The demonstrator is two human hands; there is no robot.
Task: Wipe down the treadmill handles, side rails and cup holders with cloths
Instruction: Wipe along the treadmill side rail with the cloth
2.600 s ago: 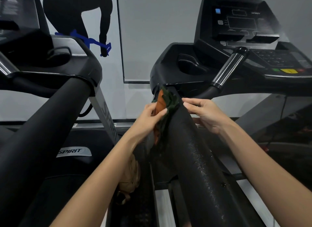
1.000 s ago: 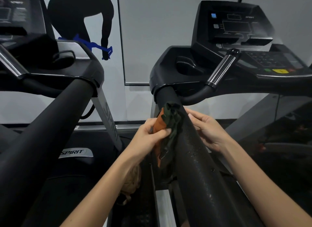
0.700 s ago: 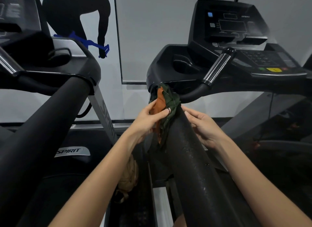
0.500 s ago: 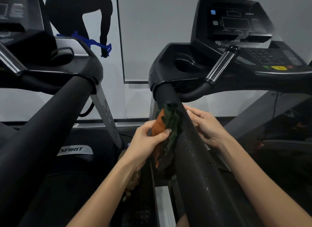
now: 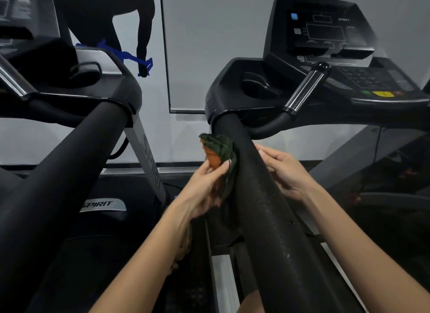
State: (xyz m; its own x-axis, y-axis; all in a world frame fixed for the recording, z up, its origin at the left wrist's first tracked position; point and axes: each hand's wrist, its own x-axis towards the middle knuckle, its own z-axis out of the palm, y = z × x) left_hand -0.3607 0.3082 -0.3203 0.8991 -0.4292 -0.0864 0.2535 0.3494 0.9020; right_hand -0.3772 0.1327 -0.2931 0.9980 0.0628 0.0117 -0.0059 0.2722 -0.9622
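A thick black side rail (image 5: 263, 196) of the right treadmill runs from the console down toward me, with water droplets on its surface. My left hand (image 5: 204, 184) grips a bunched orange and dark green cloth (image 5: 220, 153) and presses it against the rail's left side, near its upper end. My right hand (image 5: 283, 170) rests on the rail's right side, fingers curved around it, holding nothing else. A cup holder (image 5: 258, 87) sits in the console just above the rail. A chrome and black handle (image 5: 304, 91) sticks up to the right.
The console (image 5: 325, 35) with its keypad stands at the upper right. A second treadmill with its own thick rail (image 5: 58, 173) and a "SPIRIT" badge (image 5: 102, 205) fills the left. A tan cloth (image 5: 183, 250) hangs below my left forearm. A white wall with a mural is behind.
My left hand has rubbed the cloth up and down the rail's upper end, and now it sits slightly higher than half a second ago. My right hand stays on the rail.
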